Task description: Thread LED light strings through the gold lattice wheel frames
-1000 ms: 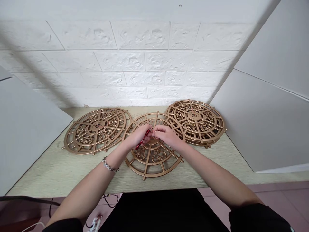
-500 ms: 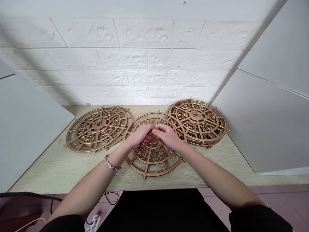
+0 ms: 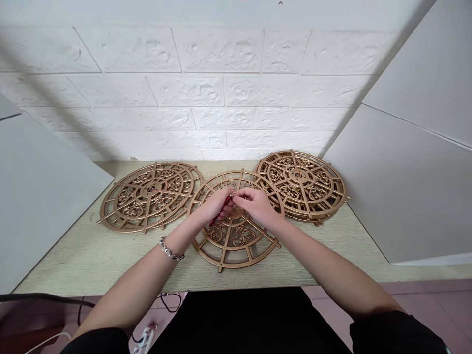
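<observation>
My left hand (image 3: 218, 204) is closed round a slim red-handled tool (image 3: 214, 221), whose metal tip shows near my fingertips. Close beside it, my right hand (image 3: 254, 204) has its thumb and fingers pinched at that tip; whatever they hold is too small to make out. Both hands are over the middle of a round gold lattice frame (image 3: 223, 253) with scroll ornaments, which lies flat on the pale wooden table (image 3: 92, 255) and is partly covered by my hands.
More round gold frames lie stacked at the left (image 3: 121, 223) and at the back right (image 3: 334, 174), touching or overlapping the middle one. White panels (image 3: 398, 187) stand at both sides, with a white brick-patterned wall (image 3: 206, 91) behind.
The red tool has turned in my left hand, so more of its handle and its metal tip now show. My right hand has barely moved.
</observation>
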### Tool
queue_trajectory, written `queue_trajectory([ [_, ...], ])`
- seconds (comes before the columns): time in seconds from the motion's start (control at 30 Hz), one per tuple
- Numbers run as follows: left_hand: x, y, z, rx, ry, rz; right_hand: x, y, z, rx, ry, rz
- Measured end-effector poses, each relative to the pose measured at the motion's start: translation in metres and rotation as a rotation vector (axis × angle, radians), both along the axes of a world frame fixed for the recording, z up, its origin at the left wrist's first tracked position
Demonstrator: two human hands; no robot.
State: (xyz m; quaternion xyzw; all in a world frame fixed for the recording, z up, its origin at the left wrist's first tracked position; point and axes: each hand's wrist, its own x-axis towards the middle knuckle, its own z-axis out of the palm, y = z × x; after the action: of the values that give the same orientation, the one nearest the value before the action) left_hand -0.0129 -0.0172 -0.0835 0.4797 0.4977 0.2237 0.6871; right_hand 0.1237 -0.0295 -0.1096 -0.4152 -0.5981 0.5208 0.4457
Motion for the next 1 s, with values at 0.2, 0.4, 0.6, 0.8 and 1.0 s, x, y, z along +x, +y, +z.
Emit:
queue_trajectory([
  [0.2,-0.0025,0.0007,0.0003,-0.007,-0.009,-0.037,0.0008,-0.0018,0.0042,-0.027,-0.010,0.003],
  [0.4,-0.0037,0.0015,0.0010,-0.044,-0.003,-0.064,0.0005,-0.0027,0.0078,-0.077,-0.009,-0.003],
  [0.6,-0.0034,0.0021,-0.0020,-0.044,-0.021,-0.077,0.0016,-0.0016,0.0063,-0.073,-0.018,0.021],
  [0.8,-0.0023,0.0021,-0.0032,-0.038,-0.032,-0.078,0.0017,-0.0012,0.0046,-0.063,-0.032,0.027],
  [1.0,-0.0028,0.0018,-0.0034,-0.046,-0.029,-0.072,0.0013,-0.0009,0.0037,-0.068,-0.047,0.014],
])
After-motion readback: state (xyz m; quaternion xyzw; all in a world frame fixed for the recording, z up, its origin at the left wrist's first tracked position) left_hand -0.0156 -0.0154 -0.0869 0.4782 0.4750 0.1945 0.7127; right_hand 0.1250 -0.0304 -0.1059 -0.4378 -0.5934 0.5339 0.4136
